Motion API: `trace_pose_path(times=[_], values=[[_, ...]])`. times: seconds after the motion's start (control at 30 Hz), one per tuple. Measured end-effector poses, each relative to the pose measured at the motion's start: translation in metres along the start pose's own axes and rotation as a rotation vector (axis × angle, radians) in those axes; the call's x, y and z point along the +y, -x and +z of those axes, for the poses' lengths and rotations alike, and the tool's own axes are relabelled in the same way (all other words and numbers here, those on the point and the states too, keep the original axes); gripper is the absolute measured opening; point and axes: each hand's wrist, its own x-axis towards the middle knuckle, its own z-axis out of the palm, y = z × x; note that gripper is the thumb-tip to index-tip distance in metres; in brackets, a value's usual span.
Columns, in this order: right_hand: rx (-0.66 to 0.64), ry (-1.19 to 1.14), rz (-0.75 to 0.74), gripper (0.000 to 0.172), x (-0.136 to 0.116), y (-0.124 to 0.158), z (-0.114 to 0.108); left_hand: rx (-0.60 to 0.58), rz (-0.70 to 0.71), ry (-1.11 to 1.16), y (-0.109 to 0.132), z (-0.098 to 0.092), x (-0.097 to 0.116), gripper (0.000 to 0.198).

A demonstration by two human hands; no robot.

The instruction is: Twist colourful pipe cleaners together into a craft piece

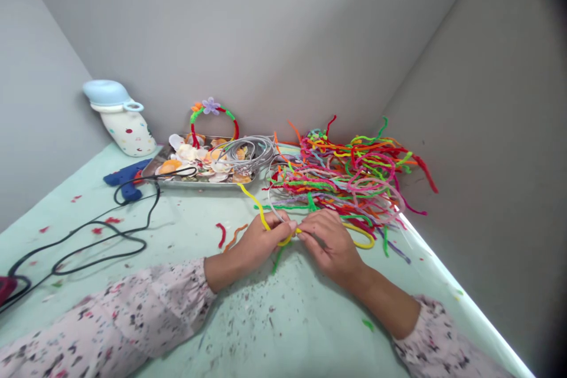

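Observation:
Fingertips of my left hand (266,235) and my right hand (330,242) meet over the middle of the table. Both pinch a yellow pipe cleaner (256,199), whose one end rises toward the tray while the other part loops out past my right hand. A thin grey wire (273,211) runs down from a coil (257,150) into my left hand's grip. The yellow strand appears to meet the wire between my fingers, though the exact contact is partly hidden. Short red (221,235) and orange (235,237) pieces lie beside my left hand.
A metal tray (199,185) of shells stands behind my hands, with a flower-topped ring (236,128) upright at its back. Colourful pipe cleaners (349,171) pile up on the right. A blue glue gun (126,176), black cable (133,239) and white bottle (128,130) are on the left.

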Motion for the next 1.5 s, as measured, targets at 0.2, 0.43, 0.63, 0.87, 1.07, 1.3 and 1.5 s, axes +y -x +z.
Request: trace_pose_path(times=[0.2,0.43,0.63,0.87,1.07,1.3,1.5], values=[[0.001,0.009,-0.011,0.011,0.000,0.000,0.000,0.000,0.001,-0.014,-0.002,0.001,0.000,0.036],[-0.009,0.021,-0.020,0.012,-0.001,0.000,-0.001,-0.017,-0.006,-0.034,-0.002,0.001,0.002,0.034],[-0.017,0.029,-0.030,0.011,0.000,0.000,-0.001,-0.018,-0.003,-0.042,-0.002,0.000,0.000,0.033],[-0.010,0.045,-0.046,0.012,0.000,0.000,0.000,-0.029,-0.019,-0.042,-0.002,0.001,0.001,0.031],[-0.008,0.068,-0.061,0.012,0.001,0.002,0.000,-0.035,-0.009,-0.046,-0.003,-0.001,-0.004,0.029],[0.000,0.098,-0.090,0.012,0.002,0.002,0.000,-0.031,0.012,-0.065,-0.005,-0.002,-0.011,0.029],[0.007,0.121,-0.114,0.012,0.001,0.002,-0.001,-0.033,0.001,-0.099,-0.005,-0.002,-0.013,0.028]])
